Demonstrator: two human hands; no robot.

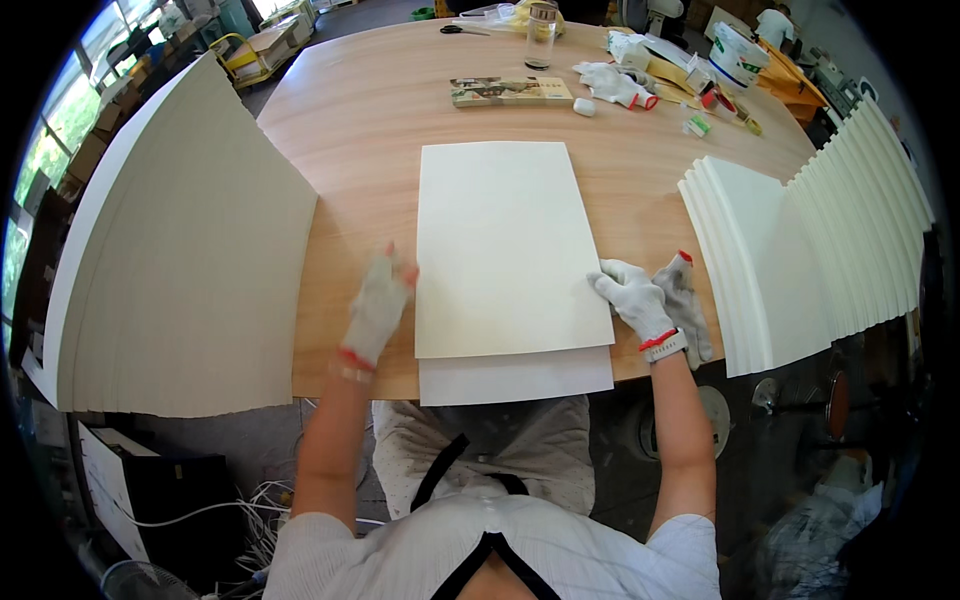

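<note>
Flanking a cream sheet (505,245).
Touching its right edge with right hand (632,296), narrowly spread; near its left, with left hand (380,306) (fingers too blurred to tell).

Clutter gathered at the far side of the surface (350,90)

Dark scissors (462,31) lay near the far edge, left of an upright clear jar (540,40). Nearer than the jar lay a long printed box (510,92), with a small white object (584,106) just beside its right end. White gloves (612,84) with red edging lay further right, near a white bucket (738,55). Beyond, a yellow-framed trolley (238,62) stood at the left and a person (776,25) in white was at the right. Below, white cables (262,527) tangled beside a black box (195,500)
</note>
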